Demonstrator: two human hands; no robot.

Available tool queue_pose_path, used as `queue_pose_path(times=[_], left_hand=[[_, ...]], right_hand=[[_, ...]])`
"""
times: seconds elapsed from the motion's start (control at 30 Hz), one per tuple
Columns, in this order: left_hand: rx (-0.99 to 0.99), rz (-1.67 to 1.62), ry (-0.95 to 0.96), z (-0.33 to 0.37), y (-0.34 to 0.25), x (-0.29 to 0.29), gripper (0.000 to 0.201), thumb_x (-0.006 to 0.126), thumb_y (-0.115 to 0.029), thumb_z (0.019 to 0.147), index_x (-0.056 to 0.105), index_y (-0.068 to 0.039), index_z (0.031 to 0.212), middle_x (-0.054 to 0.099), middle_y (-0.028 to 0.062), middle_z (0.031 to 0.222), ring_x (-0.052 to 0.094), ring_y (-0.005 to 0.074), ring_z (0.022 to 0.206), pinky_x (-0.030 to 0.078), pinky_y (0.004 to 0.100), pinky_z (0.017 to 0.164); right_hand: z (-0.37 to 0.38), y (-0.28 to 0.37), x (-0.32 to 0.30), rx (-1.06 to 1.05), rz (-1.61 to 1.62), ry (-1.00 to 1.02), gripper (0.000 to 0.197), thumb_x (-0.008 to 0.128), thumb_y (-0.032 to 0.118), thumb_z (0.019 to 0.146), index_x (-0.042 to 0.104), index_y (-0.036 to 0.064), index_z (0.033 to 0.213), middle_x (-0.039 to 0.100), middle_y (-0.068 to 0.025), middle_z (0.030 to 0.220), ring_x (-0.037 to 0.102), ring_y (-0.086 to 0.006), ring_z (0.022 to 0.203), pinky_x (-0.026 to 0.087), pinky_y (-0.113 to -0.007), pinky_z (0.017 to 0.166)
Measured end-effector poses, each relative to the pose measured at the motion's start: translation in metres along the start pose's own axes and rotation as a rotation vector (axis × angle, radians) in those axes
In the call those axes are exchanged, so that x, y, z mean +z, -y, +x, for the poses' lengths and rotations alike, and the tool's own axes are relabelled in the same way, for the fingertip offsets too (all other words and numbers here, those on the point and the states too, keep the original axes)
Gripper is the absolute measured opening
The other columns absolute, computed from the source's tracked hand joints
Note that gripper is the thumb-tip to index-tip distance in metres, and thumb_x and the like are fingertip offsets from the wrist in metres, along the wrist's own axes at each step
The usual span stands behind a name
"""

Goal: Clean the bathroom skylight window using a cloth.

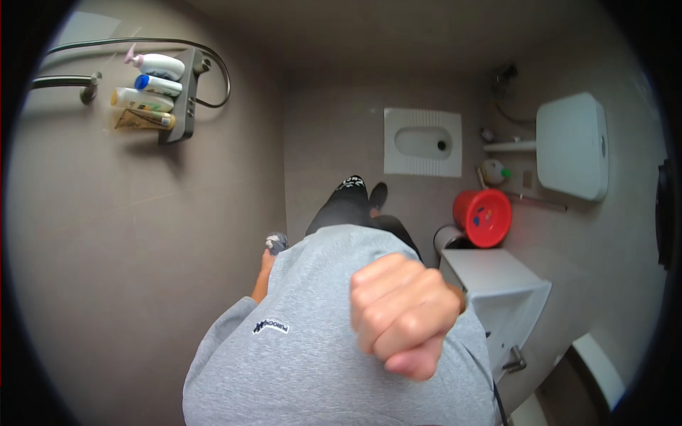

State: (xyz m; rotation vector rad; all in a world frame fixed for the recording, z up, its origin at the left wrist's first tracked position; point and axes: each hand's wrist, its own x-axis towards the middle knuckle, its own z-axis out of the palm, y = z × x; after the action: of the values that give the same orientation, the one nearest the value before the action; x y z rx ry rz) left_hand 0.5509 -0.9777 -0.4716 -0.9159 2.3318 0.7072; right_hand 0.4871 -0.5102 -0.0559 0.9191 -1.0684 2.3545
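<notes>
The person is standing mid-room, bending forward. The right hand (401, 316) is curling into a tight fist close under the camera, gripping nothing I can see. The left hand (268, 261) is hanging low at nine o'clock of the body, meeting a small grey thing (276, 242); whether it is gripping it I cannot tell. That grey thing is touching no surface, so I judge little is started: washbasin (497, 284) at three o'clock and squat toilet (423, 142) at twelve are sitting untouched
</notes>
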Motion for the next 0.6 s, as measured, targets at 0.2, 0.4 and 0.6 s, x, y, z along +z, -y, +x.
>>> queue_pose_path(times=[0.2, 0.4, 0.6], left_hand=[[-0.037, -0.153, 0.02, 0.02, -0.097, 0.014, 0.068, 0.083, -0.027, 0.069, 0.061, 0.002, 0.127, 0.071, 0.0198, 0.115, 0.069, 0.0321, 0.106, 0.053, 0.0405, 0.094], [-0.066, -0.299, 0.098, 0.094, -0.19, 0.041, 0.069, 0.083, -0.027, 0.069, 0.06, 0.003, 0.127, 0.07, 0.0197, 0.115, 0.068, 0.0317, 0.106, 0.053, 0.0402, 0.094], [-0.114, -0.408, 0.225, 0.156, -0.27, 0.052, 0.069, 0.083, -0.027, 0.07, 0.06, 0.003, 0.128, 0.07, 0.0196, 0.116, 0.068, 0.0312, 0.107, 0.053, 0.04, 0.094]], right_hand=[[0.065, -0.031, -0.073, 0.116, -0.036, -0.042, 0.011, 0.057, 0.004, 0.076, 0.052, 0.0038, 0.066, 0.055, -0.0049, 0.055, 0.047, -0.0145, 0.044, 0.035, -0.029, 0.042], [0.161, -0.113, -0.152, 0.389, -0.198, -0.128, 0.023, 0.042, 0.015, 0.097, 0.044, 0.0092, 0.075, 0.051, -0.0027, 0.056, 0.041, -0.0114, 0.05, 0.034, -0.029, 0.047], [0.332, -0.223, -0.302, 0.637, -0.401, -0.223, 0.02, 0.056, 0.026, 0.1, 0.057, 0.0062, 0.094, 0.062, -0.0067, 0.08, 0.056, -0.0113, 0.072, 0.043, -0.025, 0.066]])
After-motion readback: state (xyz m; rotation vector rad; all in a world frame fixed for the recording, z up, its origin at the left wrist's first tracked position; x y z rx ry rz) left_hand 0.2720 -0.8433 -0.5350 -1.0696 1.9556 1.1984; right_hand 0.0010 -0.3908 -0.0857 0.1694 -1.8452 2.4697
